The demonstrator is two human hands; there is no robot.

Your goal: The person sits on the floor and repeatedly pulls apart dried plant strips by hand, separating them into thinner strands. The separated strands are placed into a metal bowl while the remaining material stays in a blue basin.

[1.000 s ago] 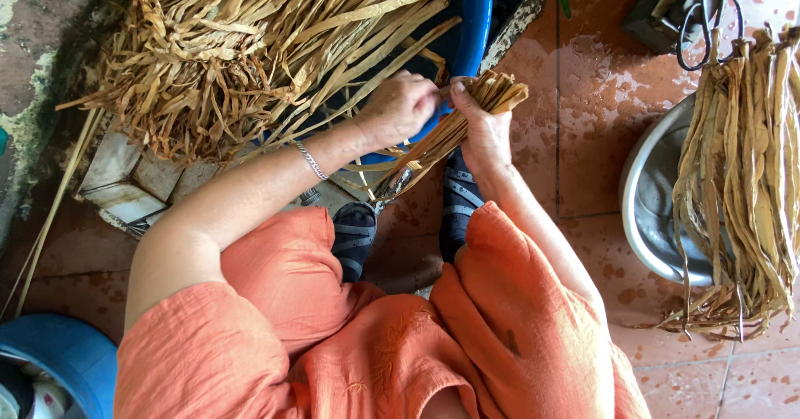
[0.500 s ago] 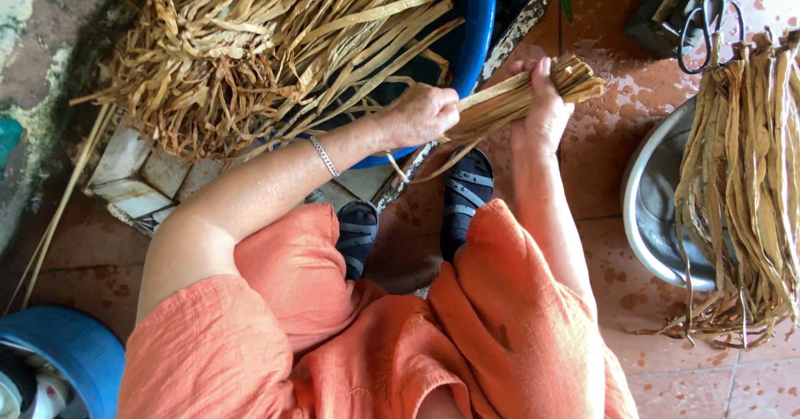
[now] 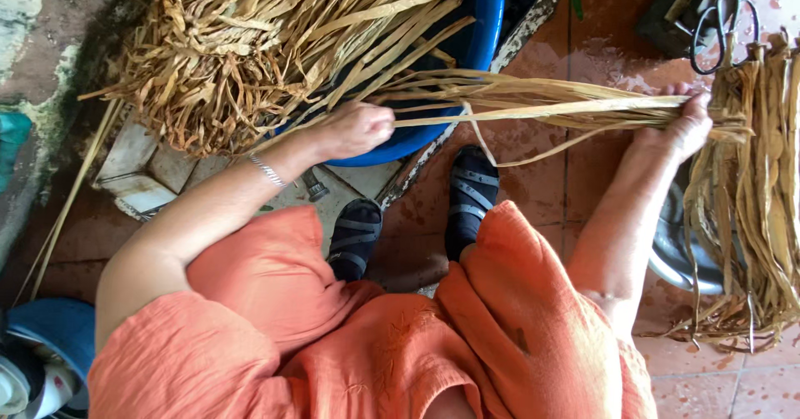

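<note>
My right hand (image 3: 685, 127) grips one end of a bundle of long tan dried leaf strips (image 3: 542, 102), stretched out over a second pile of strips (image 3: 754, 194) that lies across a metal basin (image 3: 679, 256). My left hand (image 3: 354, 129) pinches the bundle's other end at the rim of a blue tub (image 3: 483, 19). The tub holds a big tangled heap of the same dried strips (image 3: 267, 44). One loose strip droops from the bundle between my hands.
Scissors (image 3: 723, 19) lie at the top right on a dark object. My sandalled feet (image 3: 417, 211) rest on wet red floor tiles. A blue container (image 3: 46, 344) stands at the bottom left. Pale blocks (image 3: 137, 177) sit beside the tub.
My right hand has swung far to the right, drawing the bundle out of the tub to full length over the basin pile. My left hand stayed at the tub's rim.
</note>
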